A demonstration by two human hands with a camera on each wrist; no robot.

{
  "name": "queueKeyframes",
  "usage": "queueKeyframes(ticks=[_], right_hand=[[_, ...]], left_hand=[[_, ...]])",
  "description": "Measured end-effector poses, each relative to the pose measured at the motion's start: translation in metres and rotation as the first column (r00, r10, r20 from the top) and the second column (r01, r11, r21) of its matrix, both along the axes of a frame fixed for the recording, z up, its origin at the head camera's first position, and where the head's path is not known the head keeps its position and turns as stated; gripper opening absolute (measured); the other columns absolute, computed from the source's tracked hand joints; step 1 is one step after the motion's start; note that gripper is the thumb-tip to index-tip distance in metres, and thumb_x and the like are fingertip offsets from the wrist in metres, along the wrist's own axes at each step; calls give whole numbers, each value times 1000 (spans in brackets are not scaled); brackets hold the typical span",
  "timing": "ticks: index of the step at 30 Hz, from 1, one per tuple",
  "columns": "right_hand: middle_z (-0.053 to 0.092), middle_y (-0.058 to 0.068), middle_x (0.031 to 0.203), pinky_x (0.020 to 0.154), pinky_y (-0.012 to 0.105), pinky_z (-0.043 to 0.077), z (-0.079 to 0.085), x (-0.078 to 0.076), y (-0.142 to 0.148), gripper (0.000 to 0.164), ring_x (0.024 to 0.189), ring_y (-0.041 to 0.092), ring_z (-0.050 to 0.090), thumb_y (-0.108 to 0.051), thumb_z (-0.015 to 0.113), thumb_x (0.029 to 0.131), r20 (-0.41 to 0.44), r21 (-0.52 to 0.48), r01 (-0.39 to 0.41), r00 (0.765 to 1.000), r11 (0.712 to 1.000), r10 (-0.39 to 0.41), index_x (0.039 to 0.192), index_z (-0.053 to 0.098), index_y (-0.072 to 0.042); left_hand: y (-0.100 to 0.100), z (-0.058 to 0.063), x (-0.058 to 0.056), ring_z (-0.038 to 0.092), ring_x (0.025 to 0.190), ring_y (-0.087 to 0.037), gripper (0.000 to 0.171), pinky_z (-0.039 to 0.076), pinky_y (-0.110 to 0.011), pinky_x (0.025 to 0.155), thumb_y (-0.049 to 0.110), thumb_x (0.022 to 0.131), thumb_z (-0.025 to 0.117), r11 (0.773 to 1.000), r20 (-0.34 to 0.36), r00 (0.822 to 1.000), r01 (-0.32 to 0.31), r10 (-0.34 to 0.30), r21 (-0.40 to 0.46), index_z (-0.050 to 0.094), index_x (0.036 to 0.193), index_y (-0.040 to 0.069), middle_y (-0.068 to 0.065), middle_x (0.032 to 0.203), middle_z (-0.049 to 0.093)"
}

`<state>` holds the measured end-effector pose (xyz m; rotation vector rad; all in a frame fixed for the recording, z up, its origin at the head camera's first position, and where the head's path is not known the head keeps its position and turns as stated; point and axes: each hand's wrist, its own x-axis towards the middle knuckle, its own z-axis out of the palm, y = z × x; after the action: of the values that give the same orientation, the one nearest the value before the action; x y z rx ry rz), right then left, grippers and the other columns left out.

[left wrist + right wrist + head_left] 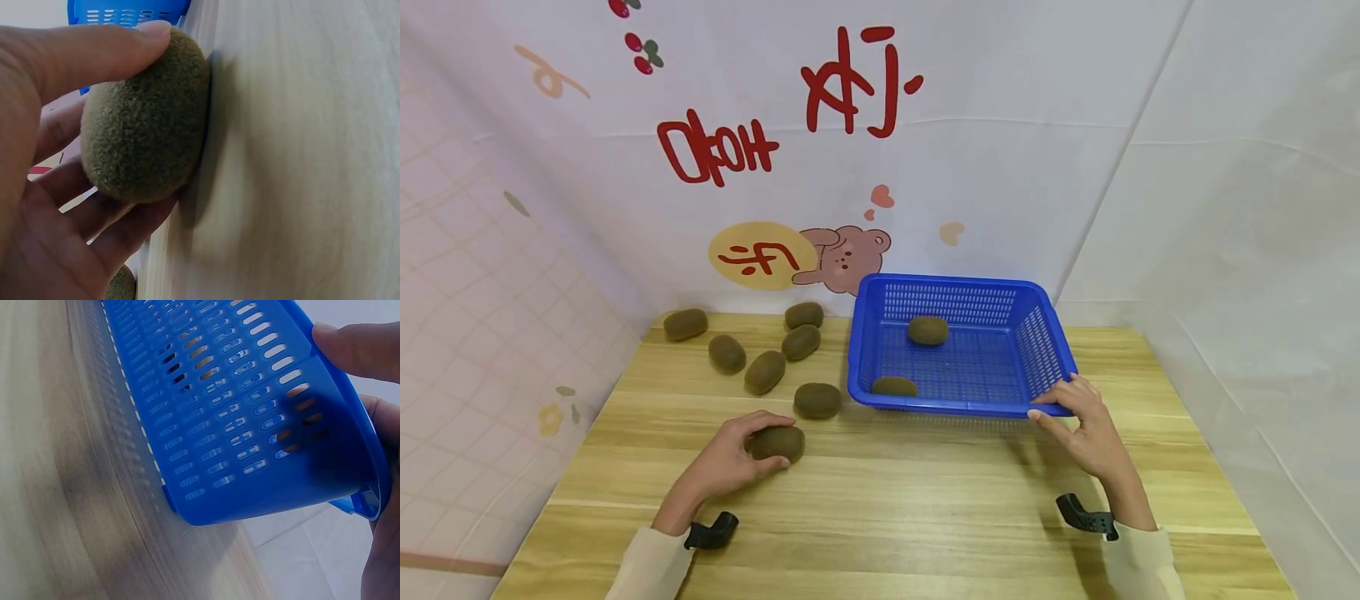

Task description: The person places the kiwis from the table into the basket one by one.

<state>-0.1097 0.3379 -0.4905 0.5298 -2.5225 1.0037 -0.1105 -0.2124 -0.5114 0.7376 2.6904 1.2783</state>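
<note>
Left hand (735, 452): you grasp 1 kiwifruit (781, 444). Right hand (1085, 427): you grip the blue perforated basket (940, 406), 2 more kiwifruit (928, 331) inside.

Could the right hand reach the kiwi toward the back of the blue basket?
Probably yes: the basket is open on top and nothing covers the kiwi, though the right hand would likely have to release the rim.
</note>
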Motion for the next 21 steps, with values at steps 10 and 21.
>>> queueKeyframes(ticks=[10, 21], right_hand=[[68, -13, 91, 123, 32, 18, 1, 1, -1, 25, 100, 1, 53, -6, 82, 83, 1, -6, 4, 1000, 1000, -4, 94, 74, -27], [67, -14, 90, 121, 33, 19, -1, 1, 0, 28, 97, 1, 53, -6, 82, 83, 2, -9, 5, 1000, 1000, -5, 94, 73, -31]], left_hand=[[1, 1, 0, 66, 116, -16, 50, 54, -29, 97, 22, 81, 89, 1000, -25, 999, -24, 24, -6, 71, 128, 16, 8, 125, 71], [1, 5, -1, 65, 107, -11, 49, 51, -26, 81, 27, 81, 89, 997, -57, 996, -74, 74, 4, 72, 127, 20, 6, 125, 71]])
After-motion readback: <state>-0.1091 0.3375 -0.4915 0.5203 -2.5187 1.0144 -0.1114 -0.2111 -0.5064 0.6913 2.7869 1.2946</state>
